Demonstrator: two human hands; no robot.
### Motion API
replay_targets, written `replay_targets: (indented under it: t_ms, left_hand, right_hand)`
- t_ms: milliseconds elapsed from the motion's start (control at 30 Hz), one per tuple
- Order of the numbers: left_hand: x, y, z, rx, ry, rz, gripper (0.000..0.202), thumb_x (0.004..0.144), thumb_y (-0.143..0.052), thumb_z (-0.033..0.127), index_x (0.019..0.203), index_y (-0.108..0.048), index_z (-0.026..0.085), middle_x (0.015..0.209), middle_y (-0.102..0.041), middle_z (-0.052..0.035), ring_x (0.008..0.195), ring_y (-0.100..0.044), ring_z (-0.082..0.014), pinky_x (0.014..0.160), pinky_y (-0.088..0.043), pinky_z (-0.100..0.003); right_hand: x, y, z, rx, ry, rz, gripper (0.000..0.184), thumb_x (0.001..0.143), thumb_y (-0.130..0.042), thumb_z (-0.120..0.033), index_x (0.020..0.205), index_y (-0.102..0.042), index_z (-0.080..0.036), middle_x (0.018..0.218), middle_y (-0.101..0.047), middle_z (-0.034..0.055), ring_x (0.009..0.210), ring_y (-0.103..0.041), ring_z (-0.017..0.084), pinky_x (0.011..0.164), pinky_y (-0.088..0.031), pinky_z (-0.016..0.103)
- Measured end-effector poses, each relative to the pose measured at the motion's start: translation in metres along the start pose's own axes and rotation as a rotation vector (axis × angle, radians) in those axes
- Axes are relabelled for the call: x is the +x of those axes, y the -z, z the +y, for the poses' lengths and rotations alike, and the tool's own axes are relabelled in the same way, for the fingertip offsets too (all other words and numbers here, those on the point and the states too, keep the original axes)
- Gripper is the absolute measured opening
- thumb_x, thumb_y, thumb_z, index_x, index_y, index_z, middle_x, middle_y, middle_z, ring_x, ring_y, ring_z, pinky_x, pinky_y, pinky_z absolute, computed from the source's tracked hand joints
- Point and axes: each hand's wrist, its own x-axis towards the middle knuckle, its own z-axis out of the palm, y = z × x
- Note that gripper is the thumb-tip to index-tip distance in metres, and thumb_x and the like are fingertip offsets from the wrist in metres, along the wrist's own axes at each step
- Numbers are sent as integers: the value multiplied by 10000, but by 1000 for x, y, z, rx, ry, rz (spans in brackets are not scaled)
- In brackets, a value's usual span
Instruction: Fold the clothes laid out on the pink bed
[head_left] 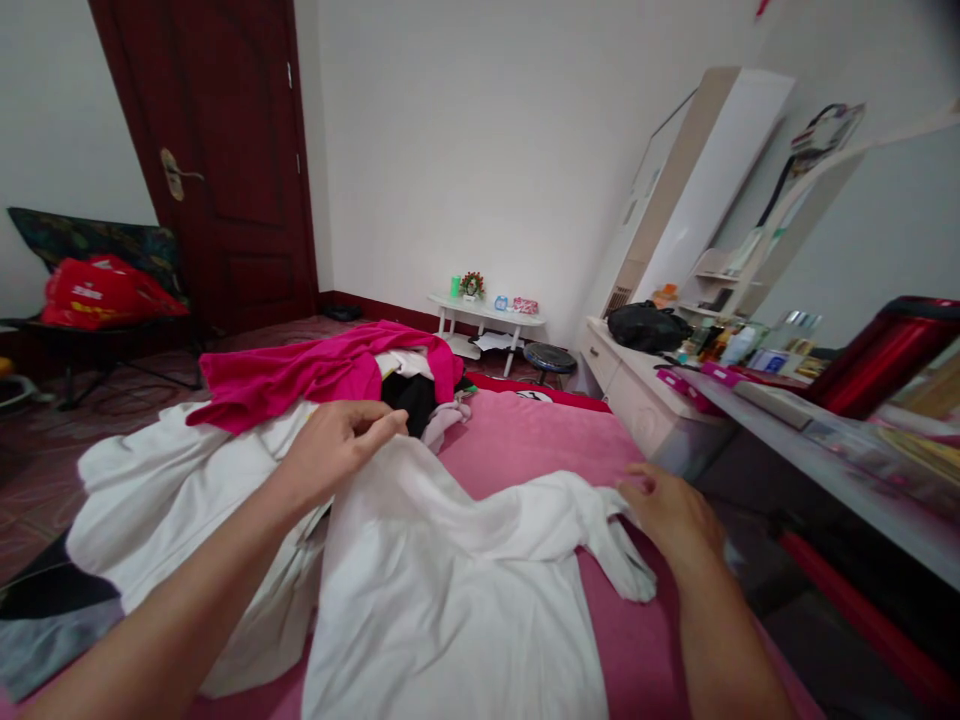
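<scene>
A white shirt (457, 610) lies spread on the pink bed cover (540, 440) in front of me. My left hand (349, 440) pinches its upper left edge and lifts it a little off the bed. At the other side, my right hand (671, 515) has its fingers closed at the short right sleeve, whose open end hangs down beside the hand. Left of the shirt, partly behind my left forearm, is a heap of white clothes (172, 500). A bright magenta garment (300, 370) lies over the far part of that heap.
Dark and grey clothes (56, 640) lie at the lower left. To the right stand a dresser (637, 375) with a black bag (649, 325) and a shelf with a red flask (885, 355). A small white table (487, 312) and a round stool (550, 357) stand beyond the bed.
</scene>
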Motion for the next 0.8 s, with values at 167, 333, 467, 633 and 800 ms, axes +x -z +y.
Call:
replay_targets:
  t_ms: [167,333,467,633,800]
  left_hand:
    - [1,-17,-2,295,-158,-13,424,864,-486,468,654,-710,175,1014,-685,-94,936,-614,-237,736,-459,-284]
    - [-2,-62,-27,170,-161,-273,309,881,-438,270,835,-725,166,934,-700,-88,840,-648,-194,729,-473,-262]
    - [-6,-79,-47,193,-8,-369,362,804,-459,132,1087,-680,183,984,-710,-71,796,-664,-191,718,-470,-259]
    - [-9,-83,-58,322,66,-453,701,661,-653,200,1344,-492,207,1034,-686,-93,902,-650,-257,753,-461,-295]
    - [-13,-78,-56,276,-4,-481,276,636,-638,203,905,-703,204,888,-694,-61,843,-644,-242,700,-436,-267]
  right_hand:
    - [-10,-45,-27,140,318,119,384,799,-470,-332,1083,-647,-145,1110,-616,146,1048,-572,259,920,-445,382]
    - [-24,-94,-32,267,268,-157,624,833,-457,-427,1363,-431,-98,1388,-452,205,1046,-607,252,949,-443,395]
    - [-26,-91,-21,294,94,-316,676,828,-476,-520,1377,-437,-129,1144,-653,161,1053,-619,274,893,-463,383]
    - [-28,-59,-20,459,141,-718,451,676,-684,-487,962,-712,-139,865,-716,82,766,-648,209,642,-476,267]
    - [-27,-21,-25,625,132,-941,315,630,-740,-431,676,-675,-126,561,-595,-17,495,-495,87,449,-341,183]
